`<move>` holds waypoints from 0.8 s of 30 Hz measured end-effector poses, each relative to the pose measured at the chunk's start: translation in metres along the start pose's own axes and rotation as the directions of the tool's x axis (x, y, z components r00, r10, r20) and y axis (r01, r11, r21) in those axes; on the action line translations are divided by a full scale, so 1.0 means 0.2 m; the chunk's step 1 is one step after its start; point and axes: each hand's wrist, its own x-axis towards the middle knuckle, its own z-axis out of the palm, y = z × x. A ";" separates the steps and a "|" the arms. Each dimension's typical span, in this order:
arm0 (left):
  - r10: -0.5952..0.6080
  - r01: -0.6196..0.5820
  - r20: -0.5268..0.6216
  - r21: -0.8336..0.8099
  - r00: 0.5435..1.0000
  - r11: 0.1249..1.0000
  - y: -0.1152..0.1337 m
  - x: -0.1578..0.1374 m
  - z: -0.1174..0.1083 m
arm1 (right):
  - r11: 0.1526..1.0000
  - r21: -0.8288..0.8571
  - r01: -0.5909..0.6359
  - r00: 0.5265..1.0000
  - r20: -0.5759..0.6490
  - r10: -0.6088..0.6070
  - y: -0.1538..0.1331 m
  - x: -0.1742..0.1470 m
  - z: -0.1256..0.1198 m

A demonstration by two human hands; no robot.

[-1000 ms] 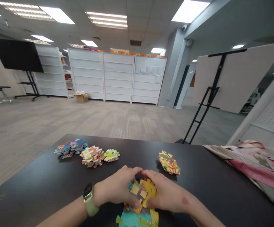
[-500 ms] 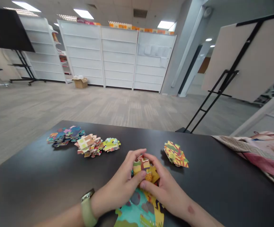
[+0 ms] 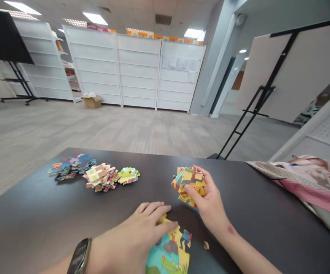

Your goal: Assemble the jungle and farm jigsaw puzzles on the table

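Puzzle. Left hand: spread across it, seemingly steadying. Right hand: beyond it, pinching pieces, likely against slipping.

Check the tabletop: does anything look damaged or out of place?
One thing: a small pale patch on the dark table, between the joined puzzle pieces and the right forearm. It breaks the otherwise plain surface; chip or loose scrap, I can't tell.

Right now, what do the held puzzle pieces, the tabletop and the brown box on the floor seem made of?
Puzzle pieces: probably printed card, stiff and flat with colourful faces.
Tabletop: perhaps laminate or painted wood; dark, smooth, with a soft sheen.
Brown box: likely cardboard, from its matte tan sides.
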 end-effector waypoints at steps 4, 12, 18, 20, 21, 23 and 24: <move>-0.021 0.021 -0.008 0.019 1.000 1.000 -0.04 0.02 0.00 | 1.000 0.022 -0.019 0.998 0.060 0.017 -0.01 -0.01 -0.01; -0.034 0.007 -0.265 -0.101 0.964 0.995 -0.15 0.05 -0.01 | 0.991 -0.090 -0.094 0.862 0.490 0.126 -0.08 0.01 -0.02; 0.049 -0.091 -0.339 -0.109 0.940 0.990 -0.19 0.07 0.03 | 0.980 -0.183 -0.075 0.835 0.526 0.163 -0.09 0.00 0.00; 0.062 -0.108 -0.358 -0.112 0.932 0.988 -0.20 0.08 0.04 | 0.976 -0.203 -0.075 0.842 0.512 0.171 -0.08 -0.01 0.01; 0.070 -0.118 -0.366 -0.110 0.928 0.987 -0.20 0.08 0.05 | 0.976 -0.206 -0.076 0.844 0.508 0.173 -0.08 -0.01 0.02; 0.086 -0.134 -0.371 -0.104 0.925 0.986 -0.21 0.09 0.05 | 0.978 -0.198 -0.064 0.847 0.508 0.158 -0.08 -0.02 0.02; 0.091 -0.138 -0.366 -0.102 0.926 0.985 -0.21 0.09 0.05 | 0.980 -0.190 -0.058 0.847 0.511 0.149 -0.08 -0.02 0.02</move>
